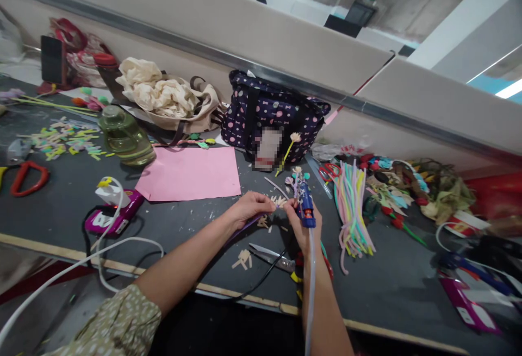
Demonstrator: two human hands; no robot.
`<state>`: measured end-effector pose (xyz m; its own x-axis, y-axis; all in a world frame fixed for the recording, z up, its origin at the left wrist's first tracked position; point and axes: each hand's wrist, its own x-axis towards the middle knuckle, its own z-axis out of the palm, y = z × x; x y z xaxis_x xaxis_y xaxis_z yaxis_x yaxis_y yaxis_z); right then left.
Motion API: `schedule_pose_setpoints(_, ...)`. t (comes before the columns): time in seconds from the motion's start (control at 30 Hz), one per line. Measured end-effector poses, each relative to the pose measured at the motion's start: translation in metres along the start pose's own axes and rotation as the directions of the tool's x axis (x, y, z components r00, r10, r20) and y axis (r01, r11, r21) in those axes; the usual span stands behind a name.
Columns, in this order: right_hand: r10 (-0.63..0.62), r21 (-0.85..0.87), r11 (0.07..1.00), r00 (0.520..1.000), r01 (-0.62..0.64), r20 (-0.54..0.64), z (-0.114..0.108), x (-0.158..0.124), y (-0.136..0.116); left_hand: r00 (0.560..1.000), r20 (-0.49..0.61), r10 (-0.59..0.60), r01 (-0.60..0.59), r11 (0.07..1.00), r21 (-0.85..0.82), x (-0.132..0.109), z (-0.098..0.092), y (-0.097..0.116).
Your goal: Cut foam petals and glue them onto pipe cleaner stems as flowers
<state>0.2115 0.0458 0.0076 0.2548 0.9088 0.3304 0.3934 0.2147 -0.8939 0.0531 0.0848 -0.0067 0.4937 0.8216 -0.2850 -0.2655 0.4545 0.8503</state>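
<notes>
My left hand (pixel 253 207) pinches a small craft flower with cream petals (pixel 279 201). Its thin purple stem (pixel 249 222) trails back under the palm. My right hand (pixel 300 224) is closed around a blue hot glue gun (pixel 305 204) with a whitish glue stick (pixel 312 274) running out of its rear. The right thumb and fingertips come up to the flower's other side; whether they grip it too I cannot tell. Below the hands lie loose cream strips (pixel 243 260) and open scissors (pixel 271 257). Just beyond the glue gun are small finished-looking flowers (pixel 297 174), partly hidden.
A pink sheet (pixel 191 174) and a green water bottle (pixel 126 136) are to the left. Pastel pipe cleaners (pixel 354 206) are bundled on the right. A patterned bag (pixel 277 108) stands against the partition. A white cable (pixel 134 241) crosses the left table edge.
</notes>
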Motion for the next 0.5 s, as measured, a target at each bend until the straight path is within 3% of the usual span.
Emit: schedule_pose_setpoints(0.5, -0.045, -0.006, 0.999, 0.998, 0.044, -0.039, 0.0016, -0.0011, 0.0030, 1.000, 0.028, 0.015, -0.015, 1.000, 0.000, -0.0005, -0.0011, 0.0016)
